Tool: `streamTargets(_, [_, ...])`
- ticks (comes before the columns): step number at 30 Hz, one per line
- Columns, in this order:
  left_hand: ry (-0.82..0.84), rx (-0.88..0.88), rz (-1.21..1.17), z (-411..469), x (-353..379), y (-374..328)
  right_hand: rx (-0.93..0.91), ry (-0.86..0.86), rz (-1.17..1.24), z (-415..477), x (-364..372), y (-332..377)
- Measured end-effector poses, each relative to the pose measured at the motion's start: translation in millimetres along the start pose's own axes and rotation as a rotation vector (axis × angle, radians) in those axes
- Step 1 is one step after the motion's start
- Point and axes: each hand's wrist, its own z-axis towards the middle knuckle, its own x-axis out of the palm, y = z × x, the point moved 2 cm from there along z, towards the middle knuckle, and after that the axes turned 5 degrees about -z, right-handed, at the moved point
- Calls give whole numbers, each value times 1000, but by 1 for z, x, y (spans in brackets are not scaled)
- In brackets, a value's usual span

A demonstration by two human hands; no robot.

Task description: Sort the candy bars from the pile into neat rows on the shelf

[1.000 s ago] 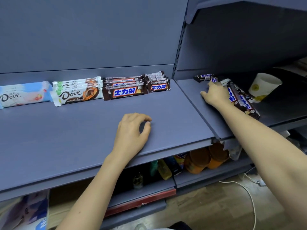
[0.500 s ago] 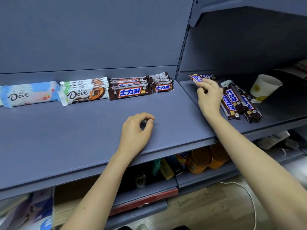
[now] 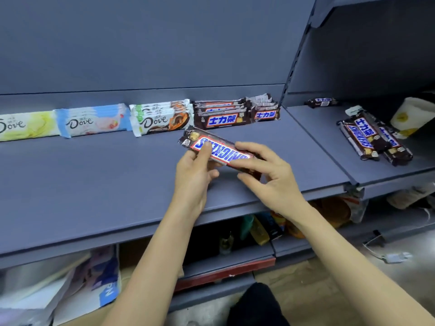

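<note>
A brown Snickers bar [image 3: 217, 150] is held over the middle of the grey shelf [image 3: 94, 184], label up and slanted. My left hand [image 3: 195, 170] grips its left half and my right hand [image 3: 266, 172] pinches its right end. Along the back of the shelf lie neat rows: yellow Dove bars [image 3: 26, 125], blue Dove bars [image 3: 94, 121], white-and-brown Dove bars [image 3: 162, 118], large Snickers bars [image 3: 221, 116] and small Snickers bars [image 3: 266, 111]. On the right-hand shelf lies the loose pile of Snickers bars [image 3: 374, 137], with one small bar [image 3: 322, 102] farther back.
A white paper cup [image 3: 409, 116] lies on its side just right of the pile. An upright slotted post [image 3: 294, 67] divides the two shelves. Below the shelf are orange containers [image 3: 334, 210] and other goods; white packages [image 3: 70, 285] sit lower left.
My right hand left the pile with a Snickers bar and came over to the left shelf. My left hand lifted off the shelf and took hold of the bar's other end.
</note>
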Motion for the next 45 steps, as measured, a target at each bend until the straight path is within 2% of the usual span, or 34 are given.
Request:
streamTargets(3, [-90,61,-27,1,-17,-6,54,95,-19,10,2,4])
streamTargets(7, [-190,146,-77,5,-35,-13,232,-49,-9,32,1,7])
streamTargets(9, [-222,343,142,1,-41,-18,337,-114,62,38,5,9])
streamTargets(11, [-204,708,552,-3,-45,-24,543,-28,350,36,14,10])
streamTargets(13, [-38,1105,865,-7,-47,-22,765,146,674,32,25,14])
streamTargets(14, [72,1235,959,-9,-48,-19,836,209,771,30,28,16])
streamTargets(16, [196,1372,1079,-14,-49,-12,910,263,872,27,30,18])
streamTargets(20, [203,1463,1200,-22,-49,-8,909,289,890,23,31,21])
streamTargets(22, [186,1397,1189,-23,-48,-7,876,224,890,23,33,22])
streamTargets(23, [138,1293,1133,-24,-48,-7,874,168,884,23,33,22])
streamTargets(25, [-10,888,813,-27,-47,-11,875,60,863,22,34,20])
streamTargets(27, [-78,396,339,-28,-45,-9,879,-4,840,22,35,20])
streamTargets(28, [-76,233,203,-27,-46,-5,876,-23,825,21,35,20])
streamTargets(29, [-45,157,202,-27,-45,-4,869,-31,802,19,35,20])
streamTargets(33, [86,140,345,-28,-34,-1,828,-14,691,17,32,21])
streamTargets(39, [-22,165,317,-22,-28,7,842,-34,786,21,30,18])
streamTargets(45, [-50,255,528,-15,-32,6,798,-5,777,35,39,15])
